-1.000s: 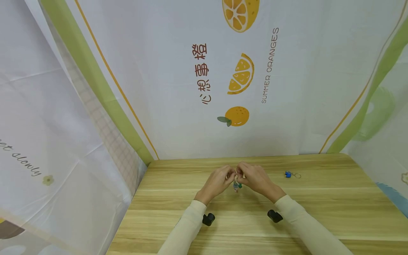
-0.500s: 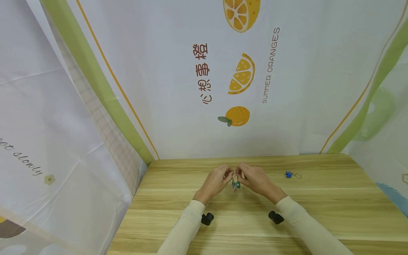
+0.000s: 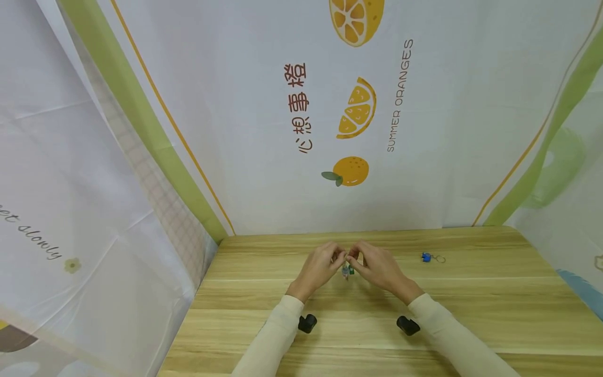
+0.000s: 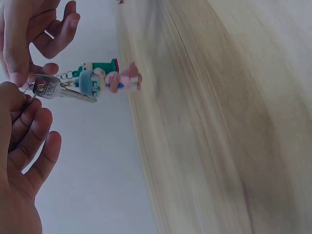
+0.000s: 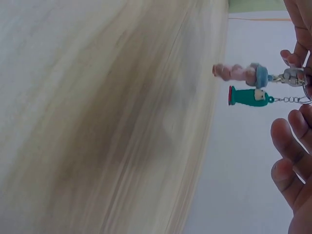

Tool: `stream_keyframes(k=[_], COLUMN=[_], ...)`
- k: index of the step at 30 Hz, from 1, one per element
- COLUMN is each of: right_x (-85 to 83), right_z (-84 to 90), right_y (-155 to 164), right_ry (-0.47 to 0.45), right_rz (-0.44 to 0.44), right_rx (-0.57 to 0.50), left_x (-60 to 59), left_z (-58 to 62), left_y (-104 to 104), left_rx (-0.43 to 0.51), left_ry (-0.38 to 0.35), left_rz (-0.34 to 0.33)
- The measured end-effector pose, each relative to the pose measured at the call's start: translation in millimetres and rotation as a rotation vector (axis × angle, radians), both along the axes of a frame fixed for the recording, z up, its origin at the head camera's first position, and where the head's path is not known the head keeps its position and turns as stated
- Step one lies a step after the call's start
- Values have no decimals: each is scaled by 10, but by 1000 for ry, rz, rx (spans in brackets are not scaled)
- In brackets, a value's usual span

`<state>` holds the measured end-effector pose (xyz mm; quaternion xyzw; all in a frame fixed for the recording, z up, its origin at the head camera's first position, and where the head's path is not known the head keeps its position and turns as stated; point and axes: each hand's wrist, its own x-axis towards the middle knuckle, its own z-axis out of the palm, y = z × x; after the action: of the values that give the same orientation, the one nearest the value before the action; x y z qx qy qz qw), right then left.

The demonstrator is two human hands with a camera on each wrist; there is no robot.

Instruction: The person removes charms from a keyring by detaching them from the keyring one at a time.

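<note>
Head view: both hands meet over the middle of the wooden table (image 3: 471, 293), left hand (image 3: 322, 266) and right hand (image 3: 378, 266) fingertip to fingertip, pinching a small key ring bunch (image 3: 348, 269) btwn them, held just above the tabletop. Vs 1 s ago the charms hang a bit higher and closer to the fingers, and the hands have pulled slightly tighter together; looks like the ring is being worked at, not set down. A blue keychain (image 3: 427, 257) lies well apart to the right, same spot as before. Left wrist view: left hand (image 4: 22, 146) fingers curled round the ring, a silver key (image 4: 58, 90) sticking out, w/ a green charm (image 4: 100, 67) and a pink-and-blue charm (image 4: 114, 80) dangling. Right wrist view: right hand (image 5: 297, 136) fingertips nip the ring end; green charm (image 5: 247, 96) and pink-and-blue charm (image 5: 240, 73) hang on short chains, clear of the table.
</note>
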<state>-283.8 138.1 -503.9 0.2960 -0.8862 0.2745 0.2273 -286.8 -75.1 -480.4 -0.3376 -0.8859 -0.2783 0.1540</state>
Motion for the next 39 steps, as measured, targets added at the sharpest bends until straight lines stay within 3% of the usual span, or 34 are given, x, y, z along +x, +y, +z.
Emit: stream_keyframes(k=[11, 20, 39], right_x=[6, 32, 30], right_z=[14, 39, 38], right_y=[-33, -26, -29], right_ry=[56, 7, -40], right_rz=[-23, -22, 1], right_rx=[-21, 8, -41], left_x=[13, 35, 35], left_z=[1, -4, -1], left_y=[38, 84, 54], left_rx=[-4, -13, -36], left_ry=[0, -41, -19], left_rz=[6, 5, 41])
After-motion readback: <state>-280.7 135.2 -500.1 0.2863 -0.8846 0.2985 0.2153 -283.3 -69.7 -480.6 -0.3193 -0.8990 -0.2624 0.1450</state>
